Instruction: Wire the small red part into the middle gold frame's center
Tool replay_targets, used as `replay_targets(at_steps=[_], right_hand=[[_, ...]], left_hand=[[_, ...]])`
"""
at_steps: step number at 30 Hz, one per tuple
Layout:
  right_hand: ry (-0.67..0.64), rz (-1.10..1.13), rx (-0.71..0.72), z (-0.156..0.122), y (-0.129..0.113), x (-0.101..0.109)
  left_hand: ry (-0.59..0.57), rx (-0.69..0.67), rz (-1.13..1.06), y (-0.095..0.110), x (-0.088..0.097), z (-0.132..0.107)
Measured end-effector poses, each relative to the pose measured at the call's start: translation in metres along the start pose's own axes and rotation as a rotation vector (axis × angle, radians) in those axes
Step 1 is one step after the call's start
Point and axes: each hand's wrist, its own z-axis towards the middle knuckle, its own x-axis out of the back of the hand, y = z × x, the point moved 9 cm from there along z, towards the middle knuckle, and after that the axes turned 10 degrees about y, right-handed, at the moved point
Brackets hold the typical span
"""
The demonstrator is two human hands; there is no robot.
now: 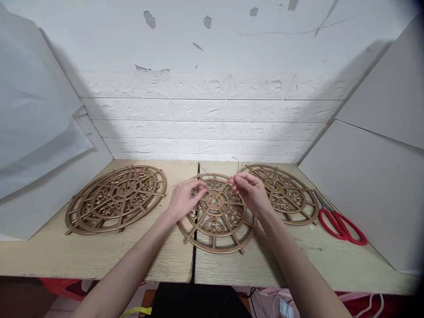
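A round gold openwork panel point(213, 247) with scroll patterns lies flat in front of me. My left hand point(187, 196) is over its left side, thumb and fingers closed together at a thin wire point(213, 193) that rises from the central hub. At the panel's upper right, my right hand point(250, 190) pinches a thin wire too; its loose end curls up above the fingertips. Part of the panel's rim is hidden behind both hands. Whether the two wire ends belong to one piece, I cannot tell.
More gold panels lie stacked at the left point(115, 198), and others point(298, 203) at the right. Red-handled scissors point(342, 225) rest by the right side board point(371, 190). A dark gap splits the wooden tabletop point(159, 260). Behind stands a white brick-patterned wall point(225, 110).
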Motion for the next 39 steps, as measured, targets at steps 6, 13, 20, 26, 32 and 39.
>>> replay_targets(at_steps=[6, 13, 20, 26, 32, 39], right_hand=[[-0.073, -0.164, 0.027, -0.007, 0.005, -0.013], [-0.261, -0.384, 0.096, -0.024, 0.025, -0.047], [-0.293, -0.541, 0.181, -0.024, 0.028, -0.046], [-0.26, -0.616, 0.249, -0.021, 0.023, -0.043], [-0.341, -0.4, 0.08, -0.03, 0.029, -0.056], [-0.236, -0.405, 0.116, -0.023, 0.023, -0.044]], left_hand=[[0.097, 0.067, -0.205, 0.007, 0.015, 0.004], [-0.066, 0.333, -0.605, -0.006, -0.011, -0.002], [-0.023, 0.453, -0.679, -0.012, -0.008, -0.002], [0.05, 0.419, -0.643, -0.008, 0.003, 0.002], [-0.001, 0.358, -0.602, -0.006, -0.009, -0.001], [-0.008, 0.358, -0.6, -0.005, -0.009, -0.002]])
